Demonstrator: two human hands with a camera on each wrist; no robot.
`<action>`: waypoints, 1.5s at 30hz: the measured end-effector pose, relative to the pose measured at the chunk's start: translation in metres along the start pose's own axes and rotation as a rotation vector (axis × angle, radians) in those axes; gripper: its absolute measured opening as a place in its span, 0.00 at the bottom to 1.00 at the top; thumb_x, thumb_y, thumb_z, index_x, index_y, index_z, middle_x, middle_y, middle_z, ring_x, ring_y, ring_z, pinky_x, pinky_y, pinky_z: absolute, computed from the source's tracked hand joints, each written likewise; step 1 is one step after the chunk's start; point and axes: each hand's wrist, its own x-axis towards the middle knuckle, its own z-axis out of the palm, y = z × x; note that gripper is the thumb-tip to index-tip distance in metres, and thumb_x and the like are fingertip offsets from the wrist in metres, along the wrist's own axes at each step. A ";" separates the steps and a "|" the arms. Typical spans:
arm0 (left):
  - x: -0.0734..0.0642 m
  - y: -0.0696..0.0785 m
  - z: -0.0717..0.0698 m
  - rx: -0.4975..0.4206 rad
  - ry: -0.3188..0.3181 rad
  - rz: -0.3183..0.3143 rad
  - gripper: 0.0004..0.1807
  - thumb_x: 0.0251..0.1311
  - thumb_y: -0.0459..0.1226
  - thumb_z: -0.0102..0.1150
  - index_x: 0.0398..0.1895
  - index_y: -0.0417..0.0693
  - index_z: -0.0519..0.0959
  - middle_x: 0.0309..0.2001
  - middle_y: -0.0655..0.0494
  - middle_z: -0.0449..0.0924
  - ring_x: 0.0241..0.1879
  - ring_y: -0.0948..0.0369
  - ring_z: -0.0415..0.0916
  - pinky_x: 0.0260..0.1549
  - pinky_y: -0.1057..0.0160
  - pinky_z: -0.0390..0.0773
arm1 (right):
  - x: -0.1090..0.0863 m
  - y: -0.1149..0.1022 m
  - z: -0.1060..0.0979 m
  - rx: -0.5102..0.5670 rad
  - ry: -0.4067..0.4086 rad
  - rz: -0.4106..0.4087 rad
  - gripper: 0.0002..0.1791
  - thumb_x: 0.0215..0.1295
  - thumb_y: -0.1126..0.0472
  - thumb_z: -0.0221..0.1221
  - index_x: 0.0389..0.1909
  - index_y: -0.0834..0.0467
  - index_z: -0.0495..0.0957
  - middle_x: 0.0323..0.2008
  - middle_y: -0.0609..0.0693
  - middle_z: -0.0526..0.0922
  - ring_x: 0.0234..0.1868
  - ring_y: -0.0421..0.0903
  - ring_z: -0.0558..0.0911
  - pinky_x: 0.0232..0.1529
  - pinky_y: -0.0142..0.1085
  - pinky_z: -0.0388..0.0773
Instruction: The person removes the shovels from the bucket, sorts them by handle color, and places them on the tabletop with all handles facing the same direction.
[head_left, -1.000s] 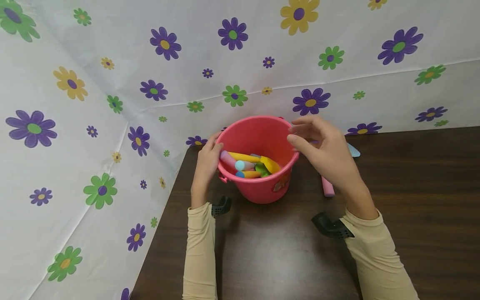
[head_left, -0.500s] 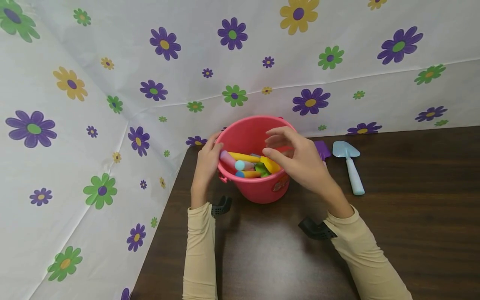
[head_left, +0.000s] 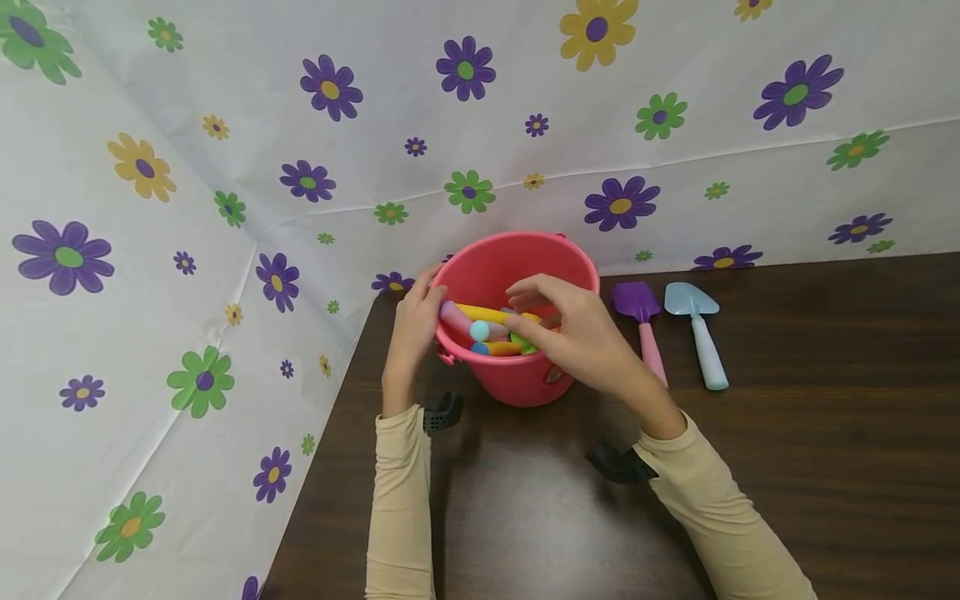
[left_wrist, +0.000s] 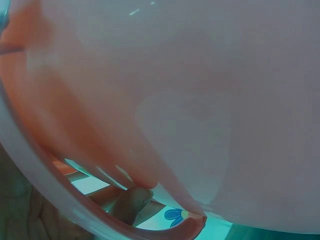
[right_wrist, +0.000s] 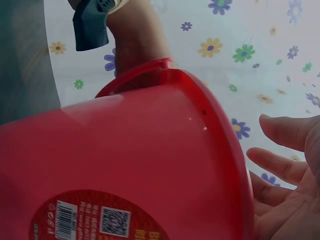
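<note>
White sheeting printed with purple, green and yellow flowers (head_left: 360,150) rises behind and left of a dark wood-grain tabletop (head_left: 825,375), as I view it remotely. Toward the tabletop's far left stands the red plastic bucket (head_left: 519,385). The left grip (head_left: 411,329), a bare hand, is closed about the bucket's left rim; the right grip (head_left: 588,337), fingers loosely curved and parted with nothing visibly held, lies over the mouth's near right. Whether its fingertips touch the contents I cannot tell.

Risks, in my judgement: should the left hold slacken, or the right grip lean on the rim, the bucket could tip and spill; a tug on one piece could drag out others, since they lie crowded.

Contents: a lilac rod (head_left: 455,317), a slim yellow piece (head_left: 480,313), a pale handle with a light-blue rounded end (head_left: 483,331), an orange handle with a blue end (head_left: 504,348) and a bright green piece (head_left: 522,343); anything deeper is hidden from me. Outside, to the right, lie a purple-bladed shovel with a pink handle (head_left: 637,300) and, beyond it, a pale blue trowel (head_left: 706,346).
</note>
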 end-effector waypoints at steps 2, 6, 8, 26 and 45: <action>0.000 0.000 0.000 -0.001 0.000 0.000 0.27 0.76 0.44 0.46 0.76 0.51 0.68 0.66 0.46 0.76 0.56 0.47 0.81 0.51 0.48 0.84 | 0.000 0.000 0.003 -0.013 -0.005 -0.006 0.21 0.64 0.62 0.70 0.57 0.62 0.80 0.54 0.55 0.85 0.55 0.52 0.83 0.48 0.49 0.86; -0.001 -0.001 0.001 -0.002 0.000 -0.003 0.28 0.76 0.44 0.47 0.76 0.52 0.68 0.67 0.46 0.76 0.57 0.48 0.80 0.51 0.49 0.84 | 0.001 -0.001 0.008 -0.044 -0.004 -0.021 0.22 0.62 0.63 0.71 0.56 0.63 0.80 0.53 0.57 0.85 0.54 0.52 0.83 0.48 0.49 0.86; -0.001 -0.002 0.002 -0.004 0.001 -0.006 0.28 0.76 0.44 0.47 0.77 0.52 0.67 0.67 0.47 0.76 0.57 0.48 0.80 0.51 0.50 0.84 | 0.001 0.000 0.010 -0.059 0.000 -0.032 0.22 0.62 0.63 0.71 0.55 0.63 0.81 0.52 0.56 0.85 0.54 0.52 0.83 0.48 0.49 0.86; 0.000 -0.001 0.000 0.004 0.004 0.004 0.27 0.76 0.44 0.46 0.76 0.51 0.68 0.66 0.46 0.77 0.57 0.47 0.80 0.51 0.48 0.84 | 0.005 -0.004 0.022 -0.061 -0.049 -0.082 0.17 0.65 0.64 0.69 0.52 0.67 0.80 0.47 0.58 0.87 0.47 0.52 0.88 0.47 0.48 0.87; -0.001 0.000 0.000 -0.003 0.007 -0.010 0.28 0.75 0.45 0.47 0.76 0.52 0.68 0.66 0.46 0.77 0.55 0.48 0.80 0.50 0.49 0.85 | 0.011 -0.007 0.031 -0.177 -0.098 -0.016 0.17 0.62 0.64 0.71 0.49 0.65 0.81 0.40 0.54 0.88 0.42 0.51 0.88 0.44 0.45 0.87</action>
